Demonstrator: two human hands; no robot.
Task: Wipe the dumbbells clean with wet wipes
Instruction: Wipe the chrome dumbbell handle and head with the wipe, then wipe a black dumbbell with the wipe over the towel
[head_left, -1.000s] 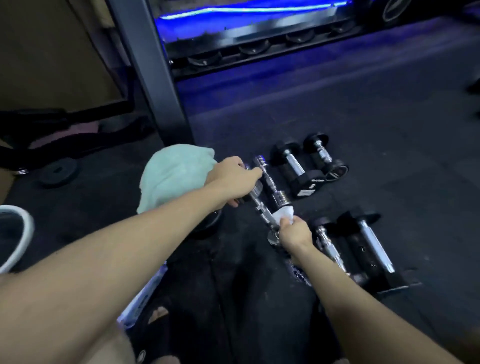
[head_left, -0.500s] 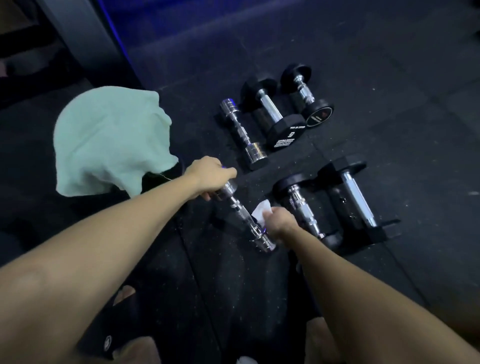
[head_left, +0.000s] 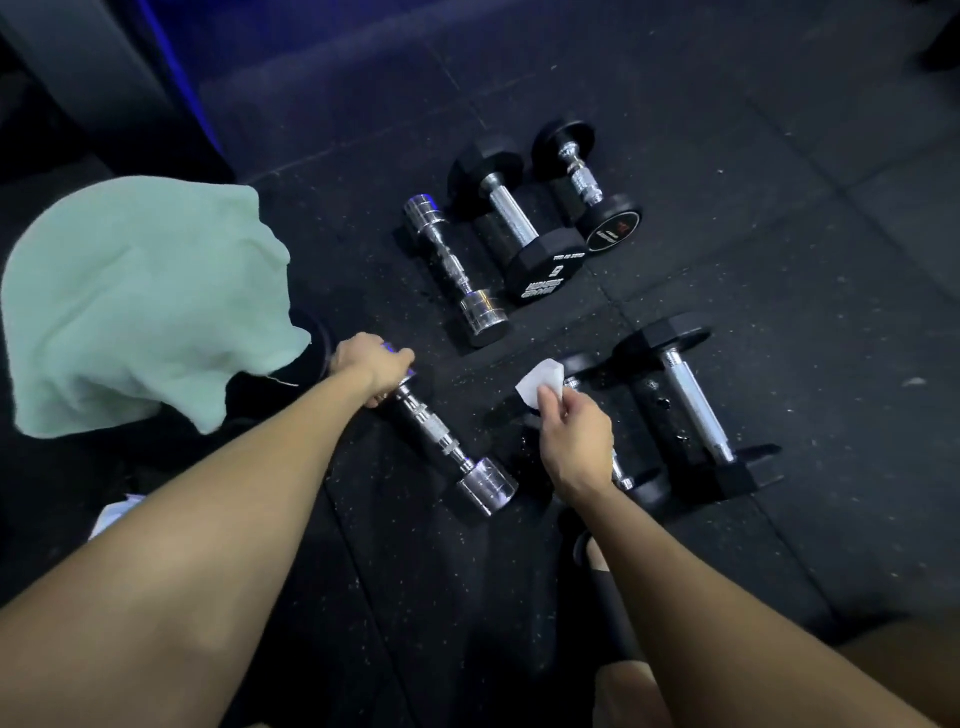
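A small chrome dumbbell (head_left: 447, 447) lies on the black rubber floor. My left hand (head_left: 371, 366) grips its far head. My right hand (head_left: 571, 439) pinches a white wet wipe (head_left: 540, 384) just right of that dumbbell, clear of it, above a black round-headed dumbbell (head_left: 618, 470) that it partly hides. A black hex dumbbell (head_left: 693, 408) lies to the right. Farther off sit a second chrome dumbbell (head_left: 454, 270), a hex dumbbell (head_left: 514, 218) and a round black one (head_left: 584, 184).
A pale green towel (head_left: 140, 306) is draped over a dark object at the left. A dark metal post (head_left: 104, 67) rises at the top left. A white packet edge (head_left: 117, 514) shows beside my left forearm. My foot in a black sandal (head_left: 597, 561) is below.
My right hand has lifted the wipe off the chrome dumbbell's near end and moved right. The left hand keeps its grip on the far head. The camera shifted slightly.
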